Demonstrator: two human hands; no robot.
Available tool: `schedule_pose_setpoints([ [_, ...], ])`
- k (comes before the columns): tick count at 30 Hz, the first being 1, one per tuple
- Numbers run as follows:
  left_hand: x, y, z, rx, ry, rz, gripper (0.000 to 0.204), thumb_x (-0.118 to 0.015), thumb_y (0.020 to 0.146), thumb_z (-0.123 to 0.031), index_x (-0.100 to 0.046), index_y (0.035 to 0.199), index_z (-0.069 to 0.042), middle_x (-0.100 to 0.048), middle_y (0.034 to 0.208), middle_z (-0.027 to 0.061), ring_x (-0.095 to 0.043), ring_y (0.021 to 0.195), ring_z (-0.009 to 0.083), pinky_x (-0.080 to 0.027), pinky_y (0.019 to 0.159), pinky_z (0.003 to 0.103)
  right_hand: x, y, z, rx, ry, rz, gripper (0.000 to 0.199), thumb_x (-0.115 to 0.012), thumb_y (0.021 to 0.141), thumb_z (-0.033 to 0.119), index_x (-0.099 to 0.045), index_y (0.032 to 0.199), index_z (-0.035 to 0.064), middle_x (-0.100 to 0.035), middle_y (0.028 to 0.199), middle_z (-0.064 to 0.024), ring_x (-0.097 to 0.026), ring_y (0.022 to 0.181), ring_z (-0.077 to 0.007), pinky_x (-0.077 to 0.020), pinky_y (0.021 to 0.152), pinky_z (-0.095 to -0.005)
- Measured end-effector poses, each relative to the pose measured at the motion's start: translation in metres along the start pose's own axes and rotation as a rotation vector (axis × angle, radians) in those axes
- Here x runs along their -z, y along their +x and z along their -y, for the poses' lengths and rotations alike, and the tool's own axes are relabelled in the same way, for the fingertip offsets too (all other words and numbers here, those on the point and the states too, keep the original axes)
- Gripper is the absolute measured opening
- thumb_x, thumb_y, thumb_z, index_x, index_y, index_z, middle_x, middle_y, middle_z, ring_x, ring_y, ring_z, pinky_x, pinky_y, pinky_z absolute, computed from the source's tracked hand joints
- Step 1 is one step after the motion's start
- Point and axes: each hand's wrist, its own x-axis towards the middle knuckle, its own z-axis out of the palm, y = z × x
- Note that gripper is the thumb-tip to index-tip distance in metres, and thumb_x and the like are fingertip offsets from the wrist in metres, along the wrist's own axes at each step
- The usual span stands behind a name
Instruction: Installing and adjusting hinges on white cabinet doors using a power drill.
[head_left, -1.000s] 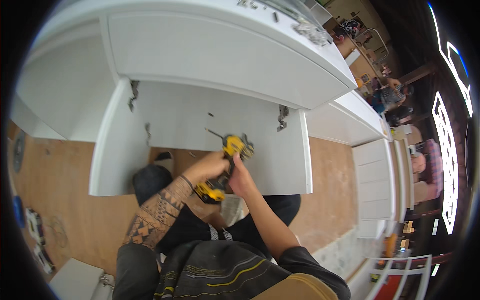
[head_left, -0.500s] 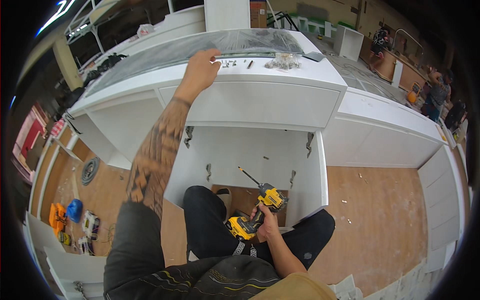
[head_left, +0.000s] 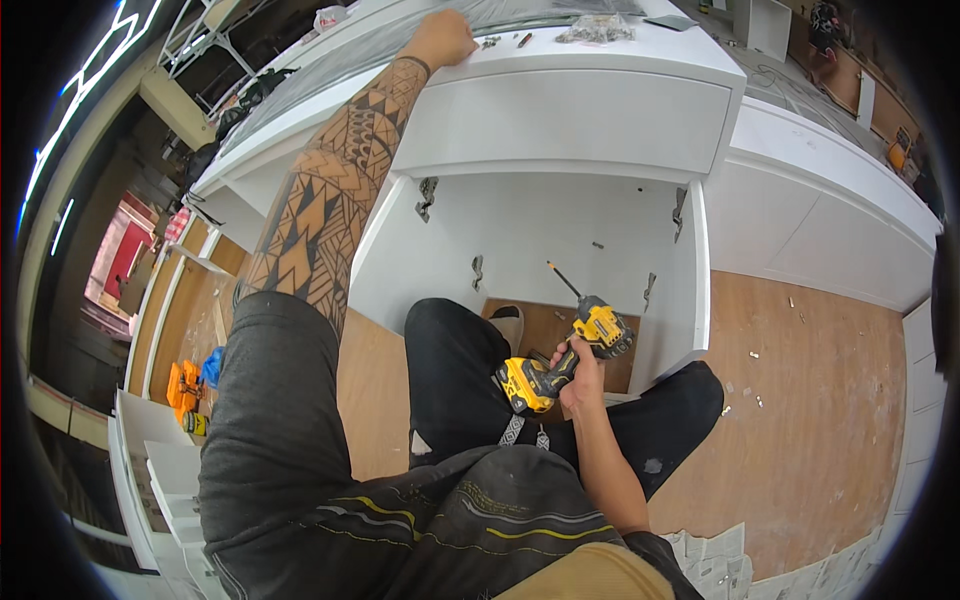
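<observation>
Several fittings dot the white countertop above brown flooring.

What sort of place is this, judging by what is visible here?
Probably a furniture workshop or an interior being fitted out: there is a white cabinet with metal hinges, a yellow-and-black power drill, and paper sheets on the floor.

a yellow-and-black power driver lies tilted in the right hand, bit pointing forward-left.
</observation>
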Motion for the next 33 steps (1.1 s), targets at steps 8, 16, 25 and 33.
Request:
schedule_pose_setpoints([
  [8, 0.016, -0.012, -0.003, 0.014, -0.077, 0.021, 0.016, -0.071, 0.086, -0.022, -0.081, 0.091, -0.011, -0.077, 0.094, 0.0134, -0.073, 0.089, 0.0342, -0.058, 0.088, 0.044, -0.003, -0.009, -0.004, -0.006, -0.035, 0.013, 0.012, -0.071, 0.095, 0.014, -0.062, 0.099, 0.0077, -0.067, 0.077, -0.0071, -0.065, 0.063, -0.0177, -0.0548, 0.057, -0.0329],
  [16, 0.036, -0.087, -0.058, 0.229, -0.692, -0.365, 0.027, -0.068, 0.094, -0.02, -0.072, 0.113, -0.001, -0.076, 0.091, 0.0117, -0.073, 0.083, 0.0196, -0.056, 0.076, 0.032, 0.004, 0.003, -0.001, -0.063, -0.033, -0.019, 0.013, -0.069, 0.095, 0.017, -0.064, 0.102, 0.008, -0.063, 0.073, -0.0048, -0.062, 0.059, -0.0162, -0.0523, 0.054, -0.0319],
  [25, -0.11, -0.357, -0.103, 1.042, -1.599, 0.146, 0.022, -0.066, 0.097, -0.008, -0.065, 0.116, 0.004, -0.07, 0.097, 0.0107, -0.07, 0.09, 0.019, -0.06, 0.083, 0.032, -0.014, -0.005, 0.011, -0.229, -0.071, 0.071, 0.026, -0.07, 0.094, 0.021, -0.068, 0.115, 0.0074, -0.056, 0.066, 0.0019, -0.055, 0.056, -0.0123, -0.0486, 0.053, -0.0294],
  [33, -0.166, -0.357, -0.116, 1.122, -1.687, 0.183, 0.018, -0.064, 0.101, -0.011, -0.061, 0.113, 0.002, -0.07, 0.104, 0.0133, -0.071, 0.093, 0.023, -0.061, 0.086, 0.034, -0.017, -0.009, 0.014, -0.297, -0.036, 0.148, 0.025, -0.067, 0.096, 0.02, -0.067, 0.118, 0.0076, -0.055, 0.067, 0.0015, -0.055, 0.058, -0.0123, -0.0486, 0.055, -0.0297],
])
